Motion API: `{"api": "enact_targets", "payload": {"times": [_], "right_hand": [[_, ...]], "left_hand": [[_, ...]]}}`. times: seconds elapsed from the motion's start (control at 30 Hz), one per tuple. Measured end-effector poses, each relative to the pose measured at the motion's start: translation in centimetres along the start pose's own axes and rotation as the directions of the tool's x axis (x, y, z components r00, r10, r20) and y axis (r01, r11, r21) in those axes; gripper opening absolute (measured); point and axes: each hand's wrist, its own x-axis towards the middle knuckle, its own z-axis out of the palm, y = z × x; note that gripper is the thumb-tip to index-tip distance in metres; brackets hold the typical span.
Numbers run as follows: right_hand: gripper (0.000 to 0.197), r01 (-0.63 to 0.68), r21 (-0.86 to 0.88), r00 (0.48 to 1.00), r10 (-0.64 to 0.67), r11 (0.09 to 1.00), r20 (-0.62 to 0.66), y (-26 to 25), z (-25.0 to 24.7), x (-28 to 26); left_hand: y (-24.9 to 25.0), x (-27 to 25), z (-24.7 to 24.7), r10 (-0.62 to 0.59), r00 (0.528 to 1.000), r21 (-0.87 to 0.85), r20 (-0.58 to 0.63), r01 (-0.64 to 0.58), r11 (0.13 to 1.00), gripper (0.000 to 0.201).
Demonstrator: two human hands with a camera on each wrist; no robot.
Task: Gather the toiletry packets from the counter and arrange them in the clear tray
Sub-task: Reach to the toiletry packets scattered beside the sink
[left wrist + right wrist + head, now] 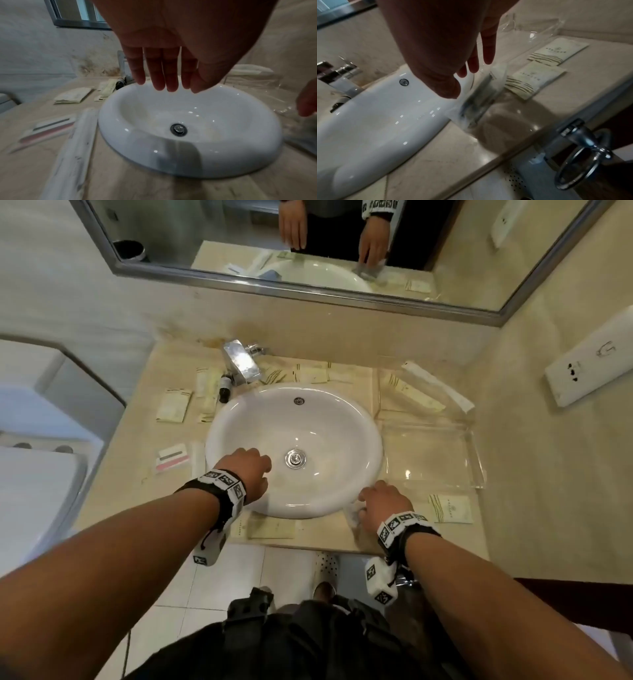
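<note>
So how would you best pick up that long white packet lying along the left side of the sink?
Pinch the long white packet across its narrow width near the middle, coming from above with the left hand. It lies flat against the sink, so only its outer long edge is free.

Both bare forearms reach forward from the bottom of the head view, each with a black strap and white marker-tag blocks at the wrist. Left hand (pixel 247 470) palm down, held above the surface; left-wrist view shows its fingers (pixel 155 70) straight, close together, pointing down, holding nothing, thumb alongside. Right hand (pixel 385 503) lower and nearer the body, palm down, fingers bent downward. Right-wrist view: thumb and fingertips (pixel 488 52) pinching a clear plastic packet with dark contents (pixel 477 100); motion blur there, so exact contact points are unclear. Hands well apart.
</note>
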Motion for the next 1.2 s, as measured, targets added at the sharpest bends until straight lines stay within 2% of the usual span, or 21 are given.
{"api": "enact_targets", "payload": {"times": [0.13, 0.33, 0.4, 0.5, 0.63, 0.8, 1.03, 1.2], "right_hand": [[0.042, -0.005, -0.025, 0.999, 0.006, 1.000, 0.040, -0.7, 1.9, -0.5], [0.039, 0.029, 0.125, 0.998, -0.021, 0.992, -0.064, 0.0, 3.7, -1.5], [0.044, 0.017, 0.174, 0.997, -0.004, 0.985, -0.080, 1.2, 3.6, -1.6], [0.048, -0.088, 0.185, 0.984, 0.114, 0.979, -0.134, 4.3, 3.8, -2.0], [0.050, -0.271, 0.206, 0.937, 0.307, 0.940, -0.169, 9.0, 4.4, -2.9], [0.073, -0.419, 0.245, 0.895, 0.443, 0.875, -0.053, 12.7, 5.4, -3.3], [0.100, -0.509, 0.272, 0.858, 0.505, 0.816, 0.090, 13.7, 5.7, -2.4], [0.111, -0.547, 0.306, 0.837, 0.514, 0.779, 0.187, 14.2, 5.5, -1.1]], "left_hand": [[-0.3, 0.1, 1.3, -0.048, 0.997, 0.026, 0.055, 0.046, 0.999, 0.037], [3.0, 1.3, 2.0, 0.025, 0.994, 0.011, 0.108, -0.026, 1.000, 0.041], [4.8, 2.0, 2.0, 0.070, 0.991, 0.009, 0.114, -0.071, 0.997, 0.042], [7.6, 3.1, 1.8, 0.145, 0.981, 0.001, 0.127, -0.146, 0.989, 0.044], [11.6, 4.5, 1.6, 0.261, 0.955, 0.014, 0.139, -0.265, 0.964, 0.048], [16.5, 6.0, 1.5, 0.374, 0.918, 0.026, 0.132, -0.380, 0.925, 0.051], [22.3, 7.5, 1.4, 0.493, 0.858, 0.009, 0.145, -0.499, 0.866, 0.055], [24.0, 8.3, 1.2, 0.525, 0.839, 0.004, 0.141, -0.531, 0.847, 0.056]]}}
